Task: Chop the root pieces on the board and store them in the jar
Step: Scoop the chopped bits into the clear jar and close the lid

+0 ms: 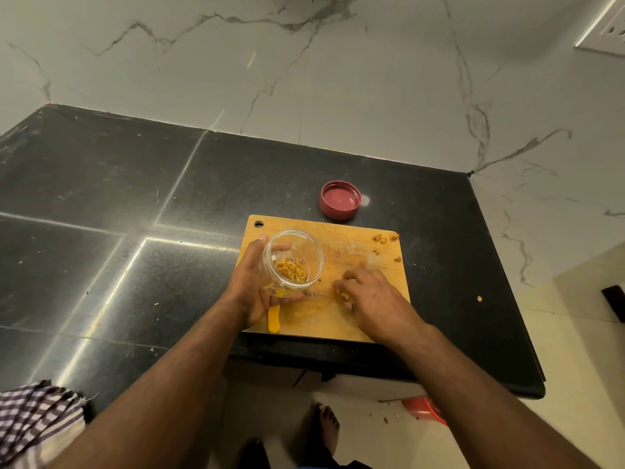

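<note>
A clear jar point(293, 258) with chopped yellow root pieces inside is tilted over the left part of the wooden board point(358, 319). My left hand point(252, 286) grips the jar from the left and below. My right hand point(368, 292) lies on the middle of the board with curled fingers gathering a small heap of chopped pieces point(342, 294). A few more root pieces point(384, 238) lie at the board's far right corner. A yellow knife handle point(274, 321) shows under my left hand; its blade is hidden.
The red jar lid point(340, 200) lies upside down on the black counter point(135, 214) behind the board. One stray piece point(479, 298) sits right of the board. The counter edge runs just below the board. A checked cloth point(37, 421) hangs at the lower left.
</note>
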`<state>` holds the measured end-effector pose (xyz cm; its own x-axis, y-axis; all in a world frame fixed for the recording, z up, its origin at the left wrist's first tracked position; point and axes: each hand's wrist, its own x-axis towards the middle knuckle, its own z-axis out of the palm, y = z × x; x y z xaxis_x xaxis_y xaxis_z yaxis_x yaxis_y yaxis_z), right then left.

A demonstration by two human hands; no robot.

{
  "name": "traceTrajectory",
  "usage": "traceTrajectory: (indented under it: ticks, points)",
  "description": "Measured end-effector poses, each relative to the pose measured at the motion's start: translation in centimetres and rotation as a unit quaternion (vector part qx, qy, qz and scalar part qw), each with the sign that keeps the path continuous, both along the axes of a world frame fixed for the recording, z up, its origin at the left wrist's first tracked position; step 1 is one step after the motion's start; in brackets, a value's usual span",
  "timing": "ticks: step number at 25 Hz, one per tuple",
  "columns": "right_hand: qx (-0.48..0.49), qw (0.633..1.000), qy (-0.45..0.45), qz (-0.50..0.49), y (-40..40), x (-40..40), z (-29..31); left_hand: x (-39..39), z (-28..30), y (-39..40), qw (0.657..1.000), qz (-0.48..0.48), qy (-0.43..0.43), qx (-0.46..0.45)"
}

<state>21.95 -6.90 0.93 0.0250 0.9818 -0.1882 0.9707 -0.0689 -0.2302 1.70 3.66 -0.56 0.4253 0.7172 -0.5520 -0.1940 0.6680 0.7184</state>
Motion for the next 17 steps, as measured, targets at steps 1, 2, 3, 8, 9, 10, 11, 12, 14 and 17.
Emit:
traceTrajectory:
  ticks: [1, 2, 3, 8, 9, 10, 11, 12, 14, 17]
  points:
    - [-0.011, 1.000, -0.017, 0.020, -0.2, 0.0, -0.1, 0.0, 0.0, 0.0, 1.000, -0.003, 0.000, 0.000]
    - [-0.021, 0.999, -0.027, 0.033, -0.4, 0.0, -0.1, 0.0, 0.0, 0.0, 1.000, -0.005, -0.001, 0.000]
    - [-0.022, 0.998, -0.033, 0.038, -0.6, -0.1, -0.2, 0.0, 0.0, 0.0, 1.000, -0.006, -0.003, 0.000]
    - [0.027, 0.997, -0.045, 0.053, -1.2, -0.7, -0.2, 0.0, 0.0, 0.1, 1.000, -0.011, -0.005, -0.002]
    - [0.036, 0.997, -0.050, 0.053, -1.1, -0.8, -0.2, 0.0, 0.0, 0.1, 1.000, -0.011, -0.005, -0.002]
    - [0.040, 0.996, -0.056, 0.052, -1.1, -0.9, -0.3, 0.0, 0.0, 0.1, 1.000, -0.011, -0.005, -0.003]
    - [0.041, 0.996, -0.060, 0.051, -1.0, -1.1, -0.3, 0.0, -0.1, 0.2, 1.000, -0.012, -0.005, -0.003]
    - [0.042, 0.996, -0.064, 0.049, -0.9, -1.3, -0.4, -0.1, -0.1, 0.2, 1.000, -0.013, -0.005, -0.004]
    - [0.046, 0.996, -0.066, 0.043, -0.8, -1.3, -0.5, 0.0, -0.2, 0.2, 1.000, -0.014, -0.006, -0.007]
    - [0.046, 0.997, -0.062, 0.031, -0.8, -1.3, -0.6, -0.1, -0.3, 0.2, 1.000, -0.013, -0.004, -0.008]
